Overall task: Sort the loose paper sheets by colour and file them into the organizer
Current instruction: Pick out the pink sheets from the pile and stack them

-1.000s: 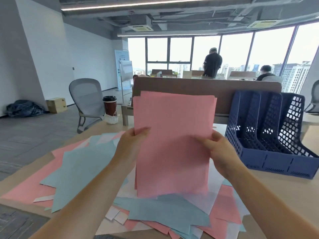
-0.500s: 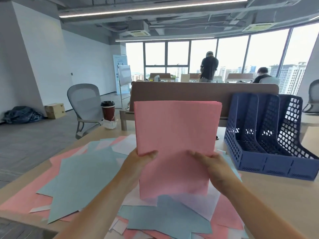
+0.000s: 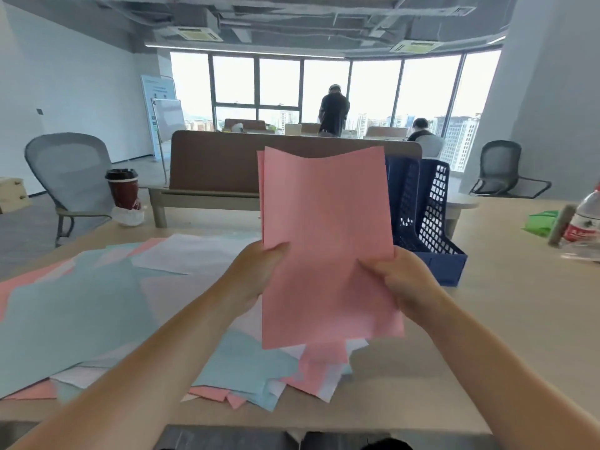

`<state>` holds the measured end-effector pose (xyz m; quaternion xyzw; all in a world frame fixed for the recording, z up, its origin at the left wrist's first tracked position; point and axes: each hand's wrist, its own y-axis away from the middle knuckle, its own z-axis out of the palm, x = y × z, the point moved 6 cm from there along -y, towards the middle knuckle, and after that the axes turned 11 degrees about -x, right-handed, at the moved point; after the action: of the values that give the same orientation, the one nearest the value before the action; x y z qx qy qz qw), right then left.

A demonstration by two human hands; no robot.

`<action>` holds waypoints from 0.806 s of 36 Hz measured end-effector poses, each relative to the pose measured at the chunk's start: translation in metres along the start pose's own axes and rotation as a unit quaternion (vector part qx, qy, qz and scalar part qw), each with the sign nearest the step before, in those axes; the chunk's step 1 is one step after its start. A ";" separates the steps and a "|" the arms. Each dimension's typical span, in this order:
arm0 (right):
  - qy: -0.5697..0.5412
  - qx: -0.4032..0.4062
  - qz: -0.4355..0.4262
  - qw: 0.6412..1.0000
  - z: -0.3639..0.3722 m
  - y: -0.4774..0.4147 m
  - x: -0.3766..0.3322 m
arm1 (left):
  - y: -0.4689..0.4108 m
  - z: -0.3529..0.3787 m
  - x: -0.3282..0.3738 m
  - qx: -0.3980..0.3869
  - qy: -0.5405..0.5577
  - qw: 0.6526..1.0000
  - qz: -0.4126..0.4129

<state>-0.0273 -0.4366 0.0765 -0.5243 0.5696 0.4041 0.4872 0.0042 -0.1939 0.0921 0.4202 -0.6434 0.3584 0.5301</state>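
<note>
A stack of pink sheets (image 3: 328, 222) stands upright in front of me, held above the desk. My left hand (image 3: 256, 271) grips its left edge and my right hand (image 3: 396, 277) grips its right edge. Behind the stack, partly hidden by it, stands the blue mesh organizer (image 3: 431, 219) with upright slots. Loose blue, pink and white sheets (image 3: 84, 306) lie spread over the desk to the left and below my hands.
A paper coffee cup (image 3: 122, 189) and a crumpled white bag stand at the desk's far left. A plastic bottle (image 3: 584, 219) and a green packet (image 3: 542, 222) sit at the right. A brown divider panel (image 3: 214, 164) runs behind the desk. Two people are at the windows.
The pink stack has moved right, in front of the organizer, and its top edge now bows. The view has swung right, bringing the bottle into sight.
</note>
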 end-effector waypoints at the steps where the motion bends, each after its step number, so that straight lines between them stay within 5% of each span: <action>1: 0.002 0.012 0.004 1.000 -0.016 0.006 0.003 | -0.002 0.016 -0.001 -0.031 0.020 0.999 -0.009; 9: -0.012 0.082 0.064 0.994 -0.122 0.062 0.041 | -0.014 0.142 -0.012 -0.138 0.059 0.988 -0.021; 17: 0.042 0.136 0.125 0.982 -0.181 0.098 0.093 | -0.041 0.221 -0.043 -0.030 -0.042 0.998 -0.031; 29: 0.247 0.119 0.208 0.939 -0.197 0.097 0.123 | -0.060 0.248 -0.080 -0.057 -0.132 0.982 -0.126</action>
<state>-0.1459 -0.6414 -0.0097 -0.4158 0.8121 0.2835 0.2953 -0.0278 -0.4290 -0.0304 0.5108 -0.6688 0.1933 0.5044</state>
